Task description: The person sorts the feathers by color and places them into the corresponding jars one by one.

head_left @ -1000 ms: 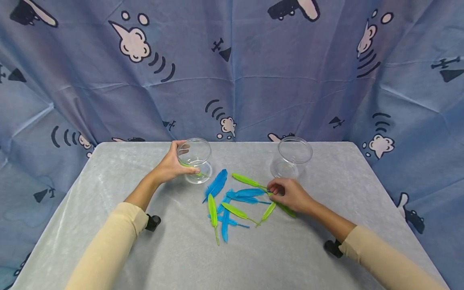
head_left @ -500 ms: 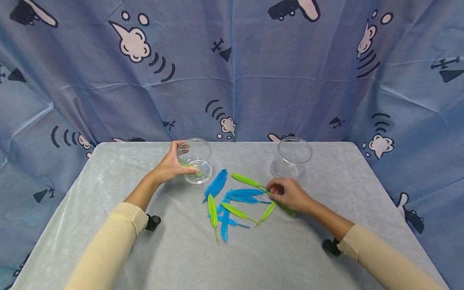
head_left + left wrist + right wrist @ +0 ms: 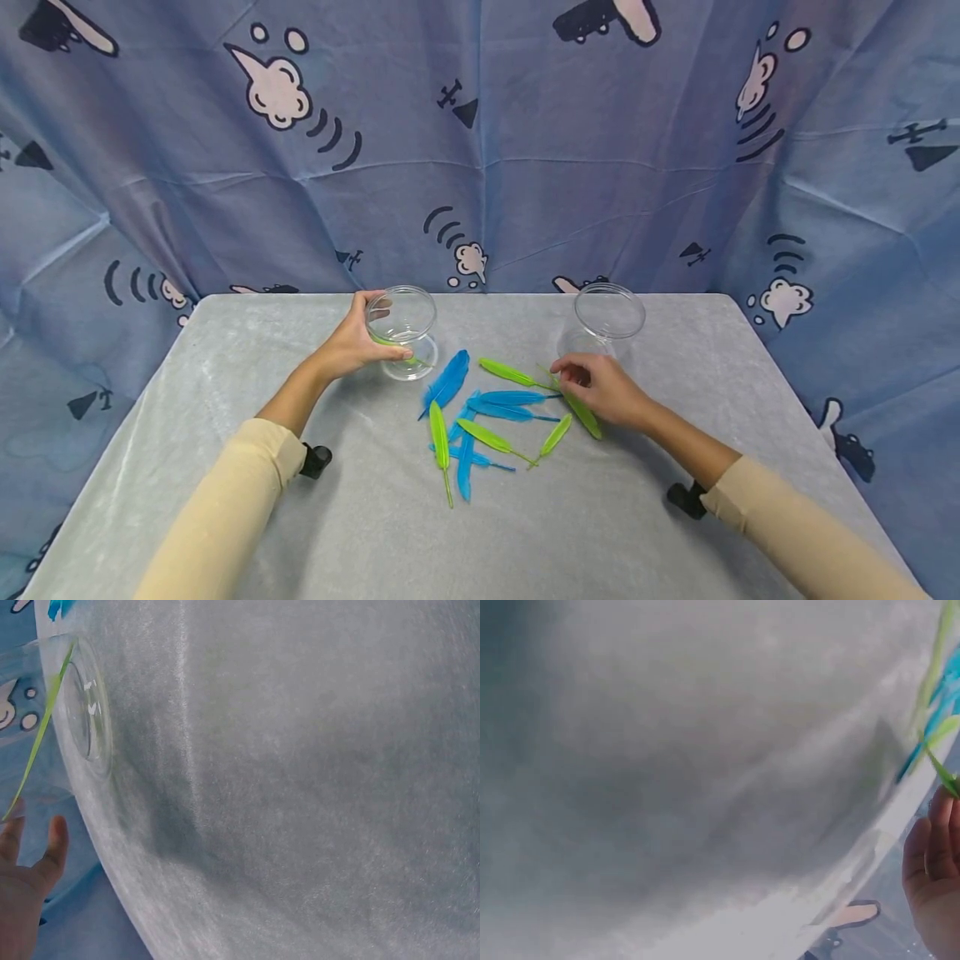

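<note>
In the head view my left hand (image 3: 356,337) grips a clear round container (image 3: 412,337) at its left side. A green feather (image 3: 43,724) leans inside that container in the left wrist view. My right hand (image 3: 603,390) pinches another green feather (image 3: 582,415), whose tip hangs down under the palm; the fingertips hide part of it. Left of this hand lie loose feathers, among them a blue feather (image 3: 447,379), a green feather (image 3: 510,371) and a crossed blue feather (image 3: 465,467). In the right wrist view the hand (image 3: 934,877) shows only at the edge.
A second clear container (image 3: 611,312) stands at the back right, just behind my right hand. A grey cloth (image 3: 375,533) covers the table, and a blue patterned curtain (image 3: 525,192) hangs behind its far edge.
My right hand has risen slightly away from the table with the green feather, which has shifted and now shows more below the fingers. The left hand and its container have stayed put.
</note>
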{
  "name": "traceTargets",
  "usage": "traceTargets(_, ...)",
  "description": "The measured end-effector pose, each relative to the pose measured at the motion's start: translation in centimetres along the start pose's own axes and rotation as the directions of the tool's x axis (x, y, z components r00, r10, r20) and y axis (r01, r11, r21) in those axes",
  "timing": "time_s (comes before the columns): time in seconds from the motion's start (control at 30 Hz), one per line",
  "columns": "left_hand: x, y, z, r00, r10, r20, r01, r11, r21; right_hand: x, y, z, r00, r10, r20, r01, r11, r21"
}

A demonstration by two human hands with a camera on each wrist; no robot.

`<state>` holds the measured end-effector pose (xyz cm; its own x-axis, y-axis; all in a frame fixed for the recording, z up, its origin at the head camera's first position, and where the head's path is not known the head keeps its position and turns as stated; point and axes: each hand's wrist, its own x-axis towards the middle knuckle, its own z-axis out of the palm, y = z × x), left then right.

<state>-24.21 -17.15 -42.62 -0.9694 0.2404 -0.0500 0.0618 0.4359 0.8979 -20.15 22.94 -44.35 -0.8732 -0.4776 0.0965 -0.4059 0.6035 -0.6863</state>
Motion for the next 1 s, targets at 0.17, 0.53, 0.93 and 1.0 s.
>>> traceTargets(0.17, 0.0, 0.0, 0.0, 1.000, -0.002, 0.003, 0.002, 1.000, 0.004, 0.7, -0.7, -0.4, 0.999, -0.044, -0.027, 0.044, 0.999, 0.007)
traceTargets(0.53, 0.0, 0.1, -0.1, 1.000, -0.002, 0.007, 0.002, 1.000, 0.006, 2.7, -3.0, -0.7, 0.997, -0.046, -0.069, 0.047, 0.999, 0.017)
traceTargets(0.93, 0.0, -0.1, -0.1, 1.000, 0.010, 0.002, -0.010, 1.000, -0.004, 5.4, -5.4, -0.9, 0.996, -0.039, -0.082, 0.044, 0.997, 0.062)
traceTargets(1.0, 0.0, -0.1, -0.1, 1.000, 0.007, 0.003, -0.007, 1.000, -0.002, 5.9, -5.8, -0.9, 0.995, -0.038, -0.089, 0.044, 0.997, 0.066)
